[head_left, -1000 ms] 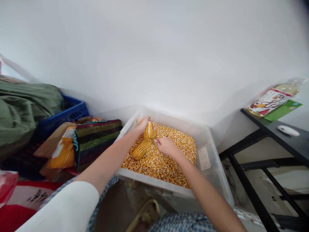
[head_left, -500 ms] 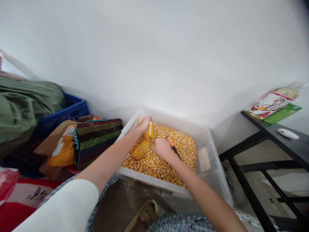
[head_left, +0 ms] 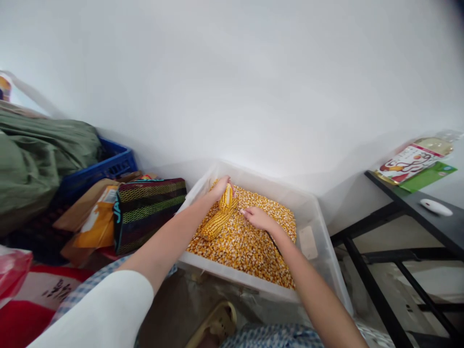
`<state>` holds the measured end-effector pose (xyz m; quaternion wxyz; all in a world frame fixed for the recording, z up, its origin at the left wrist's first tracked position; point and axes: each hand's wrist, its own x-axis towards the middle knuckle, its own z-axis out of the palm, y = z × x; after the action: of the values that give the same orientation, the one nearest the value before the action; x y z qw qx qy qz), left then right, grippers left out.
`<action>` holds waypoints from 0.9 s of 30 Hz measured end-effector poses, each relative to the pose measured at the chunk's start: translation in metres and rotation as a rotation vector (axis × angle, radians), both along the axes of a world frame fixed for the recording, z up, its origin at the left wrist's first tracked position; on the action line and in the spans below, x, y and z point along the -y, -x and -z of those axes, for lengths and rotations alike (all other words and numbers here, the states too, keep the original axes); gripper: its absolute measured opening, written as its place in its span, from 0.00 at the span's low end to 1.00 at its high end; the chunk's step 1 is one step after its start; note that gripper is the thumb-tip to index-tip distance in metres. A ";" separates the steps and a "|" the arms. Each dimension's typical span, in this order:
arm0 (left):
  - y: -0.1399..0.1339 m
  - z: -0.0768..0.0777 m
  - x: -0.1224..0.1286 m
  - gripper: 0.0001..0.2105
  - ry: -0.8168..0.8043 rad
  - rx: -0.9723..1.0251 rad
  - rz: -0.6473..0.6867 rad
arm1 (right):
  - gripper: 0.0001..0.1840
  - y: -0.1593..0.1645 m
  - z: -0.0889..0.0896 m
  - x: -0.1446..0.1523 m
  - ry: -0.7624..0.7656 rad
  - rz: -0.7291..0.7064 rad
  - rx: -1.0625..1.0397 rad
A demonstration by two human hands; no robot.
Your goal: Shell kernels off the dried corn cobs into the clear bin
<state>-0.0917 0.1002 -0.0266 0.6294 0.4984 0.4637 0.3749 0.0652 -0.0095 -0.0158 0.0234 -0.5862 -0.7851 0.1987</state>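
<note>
My left hand point(head_left: 218, 188) is closed round a yellow corn cob point(head_left: 226, 199), whose facing side shows a pale lengthwise strip. Just below it, another corn cob point(head_left: 215, 225) lies on loose corn kernels point(head_left: 239, 251). To the right of the held cob, my right hand point(head_left: 259, 218) is closed on a thin dark tool point(head_left: 238, 209). Its tip sticks out towards the cobs, and the palm hides its handle. A black, thin piece point(head_left: 272, 240) shows beside my right wrist, partly covered by the forearm. A translucent plastic bin point(head_left: 322, 241) holds the kernels.
A black-framed table point(head_left: 402, 193) on the right carries a bottle point(head_left: 411, 159), a green packet point(head_left: 431, 175) and a white oval object point(head_left: 436, 207). Left of the bin are a mesh bag point(head_left: 150, 212) and a blue crate point(head_left: 118, 162) with green cloth. A white wall point(head_left: 253, 87) rises behind.
My right hand has drawn back to the right from the held cob, and the thin tool tip now shows. The orange handle seen earlier beside that hand is now hidden.
</note>
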 end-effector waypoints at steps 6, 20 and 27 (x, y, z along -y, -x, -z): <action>0.002 0.010 -0.009 0.22 0.182 0.160 -0.047 | 0.24 0.024 0.015 0.003 -0.147 0.028 0.008; 0.006 0.030 -0.023 0.22 0.211 0.205 -0.170 | 0.23 0.045 0.045 0.017 -0.193 0.138 0.067; 0.007 0.033 -0.025 0.22 0.215 0.159 -0.208 | 0.23 0.037 0.053 0.014 -0.183 0.254 0.070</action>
<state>-0.0986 0.1254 -0.0594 0.6716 0.3462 0.4988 0.4247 0.0284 -0.0231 -0.0685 0.0743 -0.6828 -0.7198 0.1009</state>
